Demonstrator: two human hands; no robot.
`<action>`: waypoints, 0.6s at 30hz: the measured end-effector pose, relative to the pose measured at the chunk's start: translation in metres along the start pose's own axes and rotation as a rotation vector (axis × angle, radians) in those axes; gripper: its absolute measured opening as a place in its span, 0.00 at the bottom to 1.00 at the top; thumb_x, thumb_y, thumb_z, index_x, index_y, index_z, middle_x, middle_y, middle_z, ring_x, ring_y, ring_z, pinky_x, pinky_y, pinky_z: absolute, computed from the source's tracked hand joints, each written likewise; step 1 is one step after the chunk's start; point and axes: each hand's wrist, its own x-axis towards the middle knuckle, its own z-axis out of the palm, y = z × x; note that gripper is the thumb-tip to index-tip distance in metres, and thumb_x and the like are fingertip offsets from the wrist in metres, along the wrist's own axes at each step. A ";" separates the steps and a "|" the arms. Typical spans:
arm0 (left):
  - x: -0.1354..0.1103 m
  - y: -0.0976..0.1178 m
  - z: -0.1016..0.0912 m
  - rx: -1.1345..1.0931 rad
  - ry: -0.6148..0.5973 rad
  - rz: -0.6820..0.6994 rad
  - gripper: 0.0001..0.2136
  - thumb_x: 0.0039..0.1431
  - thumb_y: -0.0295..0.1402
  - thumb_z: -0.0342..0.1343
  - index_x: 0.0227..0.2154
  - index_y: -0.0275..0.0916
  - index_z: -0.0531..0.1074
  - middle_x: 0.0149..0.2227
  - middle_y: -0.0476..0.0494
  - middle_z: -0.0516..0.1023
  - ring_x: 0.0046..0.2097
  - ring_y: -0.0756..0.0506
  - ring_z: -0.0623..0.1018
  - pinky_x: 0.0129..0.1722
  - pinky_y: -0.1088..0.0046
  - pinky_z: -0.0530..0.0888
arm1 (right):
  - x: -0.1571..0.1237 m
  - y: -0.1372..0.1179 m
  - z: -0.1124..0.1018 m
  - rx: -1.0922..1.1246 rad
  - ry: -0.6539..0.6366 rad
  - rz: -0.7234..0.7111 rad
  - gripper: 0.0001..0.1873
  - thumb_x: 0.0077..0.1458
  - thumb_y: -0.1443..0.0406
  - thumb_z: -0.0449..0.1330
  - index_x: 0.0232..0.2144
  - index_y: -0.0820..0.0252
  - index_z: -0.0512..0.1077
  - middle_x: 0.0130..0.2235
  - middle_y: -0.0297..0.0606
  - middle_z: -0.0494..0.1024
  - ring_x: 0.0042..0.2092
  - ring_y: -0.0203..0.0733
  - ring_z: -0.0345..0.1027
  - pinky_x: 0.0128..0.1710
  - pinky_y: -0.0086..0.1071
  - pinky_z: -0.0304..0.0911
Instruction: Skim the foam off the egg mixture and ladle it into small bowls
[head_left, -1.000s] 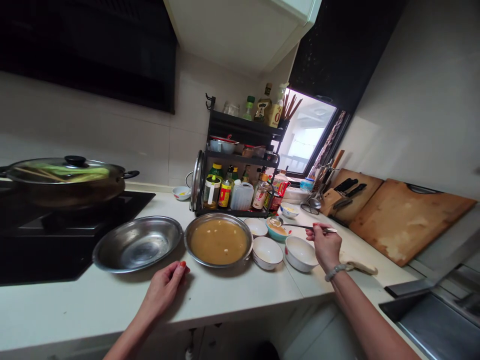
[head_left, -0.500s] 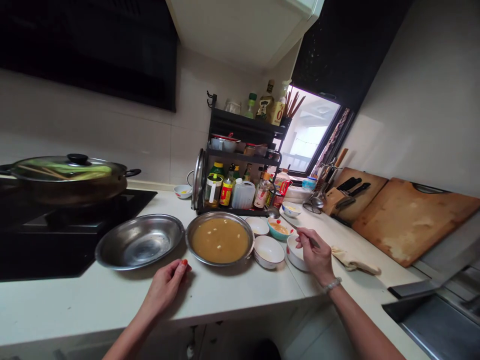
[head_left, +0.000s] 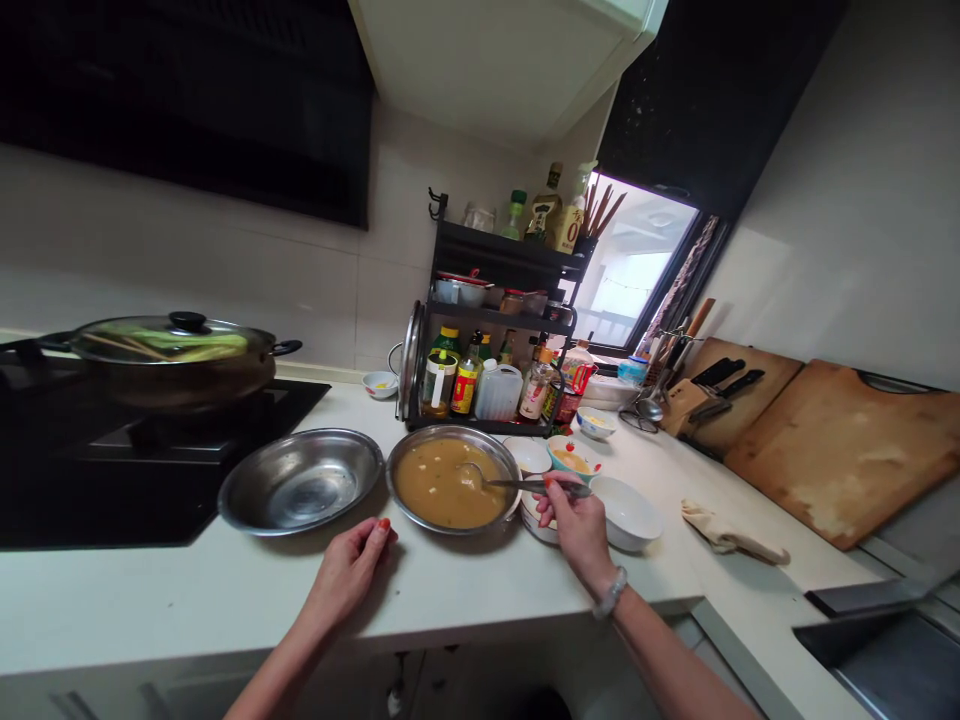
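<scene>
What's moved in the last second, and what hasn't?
The right hand carried the spoon leftward, from over the teal bowl into the steel bowl of brown liquid. Its grip on the spoon held. The left hand stayed on the counter.

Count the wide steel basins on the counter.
2. The empty basin sits beside the stove; the full basin next to it holds brownish liquid, and the spoon in the right hand dips into it. None looks hidden.
</scene>
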 end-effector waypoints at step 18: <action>-0.002 -0.001 -0.001 0.004 -0.009 -0.016 0.25 0.53 0.57 0.47 0.23 0.38 0.69 0.22 0.49 0.69 0.25 0.49 0.66 0.25 0.75 0.63 | 0.024 -0.032 -0.034 0.267 0.216 0.180 0.23 0.31 0.59 0.74 0.29 0.62 0.70 0.19 0.33 0.75 0.22 0.35 0.69 0.16 0.21 0.61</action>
